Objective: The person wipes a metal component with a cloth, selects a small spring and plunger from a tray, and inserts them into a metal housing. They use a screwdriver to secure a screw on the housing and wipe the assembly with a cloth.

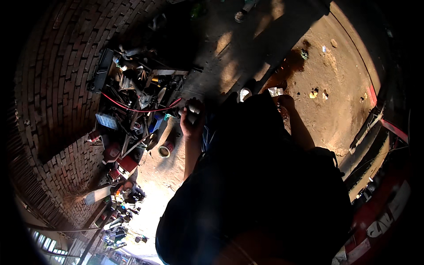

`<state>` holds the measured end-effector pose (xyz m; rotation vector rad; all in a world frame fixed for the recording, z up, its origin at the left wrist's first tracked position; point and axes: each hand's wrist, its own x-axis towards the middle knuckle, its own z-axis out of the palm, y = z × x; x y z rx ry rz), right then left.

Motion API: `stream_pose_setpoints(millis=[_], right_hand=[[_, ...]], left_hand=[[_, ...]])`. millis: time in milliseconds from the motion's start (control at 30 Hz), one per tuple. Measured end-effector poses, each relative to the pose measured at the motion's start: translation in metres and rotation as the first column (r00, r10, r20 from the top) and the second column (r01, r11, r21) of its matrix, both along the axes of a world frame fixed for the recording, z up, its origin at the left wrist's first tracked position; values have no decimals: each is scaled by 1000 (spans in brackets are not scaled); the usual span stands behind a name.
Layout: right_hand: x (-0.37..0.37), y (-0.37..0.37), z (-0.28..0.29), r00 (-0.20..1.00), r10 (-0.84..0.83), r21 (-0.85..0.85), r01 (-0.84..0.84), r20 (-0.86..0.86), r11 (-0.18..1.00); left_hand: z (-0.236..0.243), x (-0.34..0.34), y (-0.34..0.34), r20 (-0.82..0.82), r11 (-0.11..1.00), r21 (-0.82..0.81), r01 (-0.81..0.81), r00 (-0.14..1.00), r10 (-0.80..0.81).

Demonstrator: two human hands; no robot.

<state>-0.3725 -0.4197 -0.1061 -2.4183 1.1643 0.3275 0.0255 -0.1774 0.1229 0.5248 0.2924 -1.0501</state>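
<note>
My left hand is raised beside the pile of parts, its fingers closed round a dark, rounded, metal-looking part. Deep shadow hides that part's exact kind. On the other side of my body my right hand grips a small pale, see-through bottle, tilted on its side over the sunlit floor. Its fingers are partly lost in shadow. Between the two hands lies a round whitish thing, half covered by my dark clothing; I cannot tell what it is.
Tools and scrap are heaped along the brick wall at left, with a red hose and a blue tray. A tin can stands near my left forearm. A dark wet stain marks the dirt floor.
</note>
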Motion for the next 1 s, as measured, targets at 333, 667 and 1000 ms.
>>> stream_pose_setpoints(millis=[333,667,1000], right_hand=[[-175,-53,-5,-104,-981,820,540,-162,-193],[-106,-148,-1,-68,-985,825,540,-156,-168],[-108,-359,81,0,-993,806,583,-118,-96]], left_hand=[[45,-39,-181,-109,955,70,287,954,-279],[15,-25,-326,-89,969,-49,240,966,-244],[45,-17,-478,47,925,-197,324,946,-321]])
